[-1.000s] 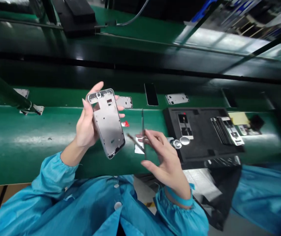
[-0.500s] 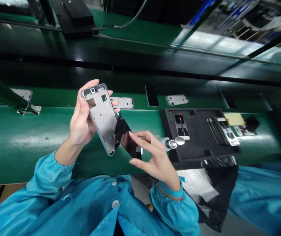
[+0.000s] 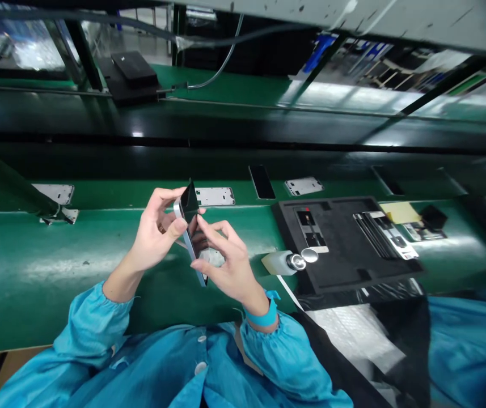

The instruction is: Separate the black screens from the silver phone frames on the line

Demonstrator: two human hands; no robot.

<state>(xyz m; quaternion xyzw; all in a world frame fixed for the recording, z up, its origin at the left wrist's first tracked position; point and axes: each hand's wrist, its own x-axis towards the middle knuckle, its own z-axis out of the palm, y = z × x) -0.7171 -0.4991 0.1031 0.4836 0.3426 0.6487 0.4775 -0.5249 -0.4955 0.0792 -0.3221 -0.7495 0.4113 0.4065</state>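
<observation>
Since 0.5 s ago, frame (image 3: pixel 189 238) turns edge-on to me and the dark panel (image 3: pixel 190 199) now lies against it instead of hanging off its lower end. Left hand (image 3: pixel 157 235) clamps the frame's far edge; right hand (image 3: pixel 225 266) presses fingertips (image 3: pixel 202 222) on the near face. Both hands together, above the green belt (image 3: pixel 55 255). I judge the panel is being seated. Bottle (image 3: pixel 279 262) lies beside the black tray (image 3: pixel 353 266).
</observation>
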